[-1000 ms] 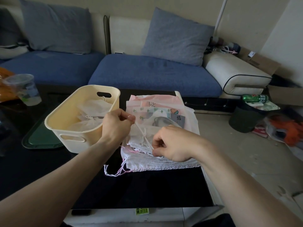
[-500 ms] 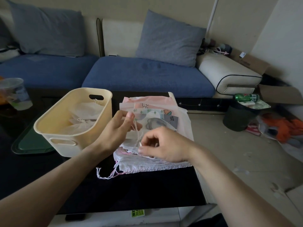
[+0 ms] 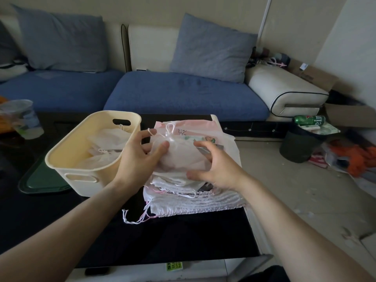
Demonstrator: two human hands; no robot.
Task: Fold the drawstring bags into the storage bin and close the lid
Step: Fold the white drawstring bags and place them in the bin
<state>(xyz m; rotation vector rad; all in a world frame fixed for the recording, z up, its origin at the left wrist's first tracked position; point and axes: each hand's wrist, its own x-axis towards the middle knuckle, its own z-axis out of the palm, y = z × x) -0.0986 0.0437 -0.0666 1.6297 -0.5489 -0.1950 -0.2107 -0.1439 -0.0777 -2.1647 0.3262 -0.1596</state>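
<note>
Blue sofa across the back, two grey-blue cushions leaning on its cream backrest. Black table in front, glossy, filling the lower middle. Cream storage bin on the table's left part, lid off, sitting partly on a dark green tray; several folded white drawstring bags already inside. Just right of the bin, touching or nearly touching its wall, a pile of drawstring bags: ruffled white one at the bottom with pink and white cords trailing onto the table, printed pink ones showing at the far edge. Dark waste bin on the floor to the right, green can lying across its top, orange clutter beside it. Clear plastic cup at the far left of the table.

Held just above the pile: one folded translucent white bag, cord loop sticking up at its far end. Left hand gripping the bag's left edge, thumb on top, fingers curled behind, near the bin's right wall. Right hand clasping the right edge, fingers curved over the top, thumb under the near side. Both forearms bare, reaching in from the bottom corners.
</note>
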